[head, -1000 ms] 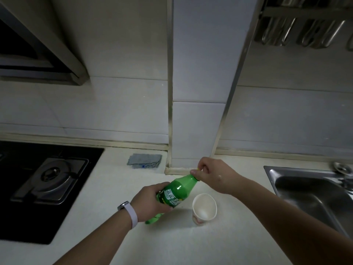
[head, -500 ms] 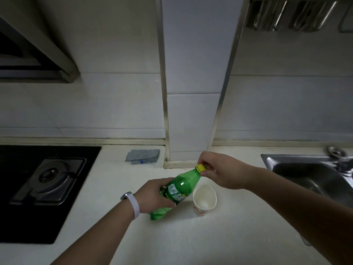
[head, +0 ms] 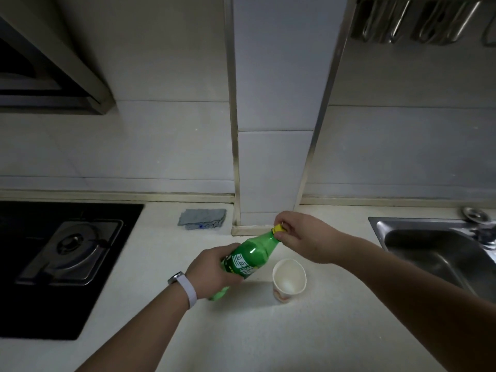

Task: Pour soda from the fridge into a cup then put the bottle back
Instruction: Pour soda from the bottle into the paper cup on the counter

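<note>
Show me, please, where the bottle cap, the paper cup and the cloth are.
bottle cap (head: 278, 228), head view, its yellow side.
paper cup (head: 288, 273), head view, its white inner wall.
cloth (head: 201, 219), head view, middle of its grey top.

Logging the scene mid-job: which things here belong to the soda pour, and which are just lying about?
Job: green plastic soda bottle, held by the left hand; its yellow screw cap, pinched by the right hand; white paper cup standing beside the bottle.
Lying about: grey folded cloth; black gas hob; steel sink; metal utensils hanging above.
</note>
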`<state>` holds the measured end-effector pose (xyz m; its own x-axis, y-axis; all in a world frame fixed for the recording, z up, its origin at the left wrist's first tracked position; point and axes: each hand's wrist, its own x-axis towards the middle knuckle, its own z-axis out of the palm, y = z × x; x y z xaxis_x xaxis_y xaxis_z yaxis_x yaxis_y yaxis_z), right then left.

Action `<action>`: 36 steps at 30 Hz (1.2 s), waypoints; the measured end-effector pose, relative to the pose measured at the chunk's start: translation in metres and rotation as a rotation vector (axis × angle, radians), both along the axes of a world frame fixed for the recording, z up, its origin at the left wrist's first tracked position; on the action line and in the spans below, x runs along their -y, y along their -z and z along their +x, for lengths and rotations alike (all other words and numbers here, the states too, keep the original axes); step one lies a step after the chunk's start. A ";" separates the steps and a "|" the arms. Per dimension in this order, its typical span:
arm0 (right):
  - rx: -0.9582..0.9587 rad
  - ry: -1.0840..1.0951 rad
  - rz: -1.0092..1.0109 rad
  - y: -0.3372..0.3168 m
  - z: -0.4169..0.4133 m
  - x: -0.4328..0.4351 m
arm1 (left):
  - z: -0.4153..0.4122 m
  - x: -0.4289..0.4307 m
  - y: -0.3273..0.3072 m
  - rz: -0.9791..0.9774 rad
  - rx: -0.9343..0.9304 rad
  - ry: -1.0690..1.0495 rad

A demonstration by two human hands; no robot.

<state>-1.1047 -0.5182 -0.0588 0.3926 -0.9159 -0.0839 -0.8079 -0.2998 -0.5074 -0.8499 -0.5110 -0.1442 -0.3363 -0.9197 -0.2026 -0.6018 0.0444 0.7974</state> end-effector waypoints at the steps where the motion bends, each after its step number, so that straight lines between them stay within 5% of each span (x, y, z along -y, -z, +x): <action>1: 0.012 -0.075 -0.041 0.000 -0.001 -0.002 | 0.002 0.000 0.002 0.020 -0.015 0.000; 3: 0.085 -0.158 -0.075 0.005 0.000 -0.004 | 0.003 -0.001 0.004 0.045 -0.030 -0.006; 6: 0.228 0.009 0.088 0.001 0.004 -0.003 | 0.001 -0.003 0.009 0.034 -0.029 -0.015; 12: -0.018 0.153 0.108 -0.001 0.007 0.002 | -0.001 -0.007 0.009 0.005 0.015 -0.022; 36: 0.131 0.151 0.235 0.029 -0.011 -0.021 | -0.006 -0.010 0.005 -0.065 0.199 0.102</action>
<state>-1.1161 -0.4970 -0.0876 0.2745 -0.9264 -0.2578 -0.7577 -0.0433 -0.6512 -0.8560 -0.5009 -0.1490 -0.3872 -0.8963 -0.2161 -0.7368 0.1600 0.6569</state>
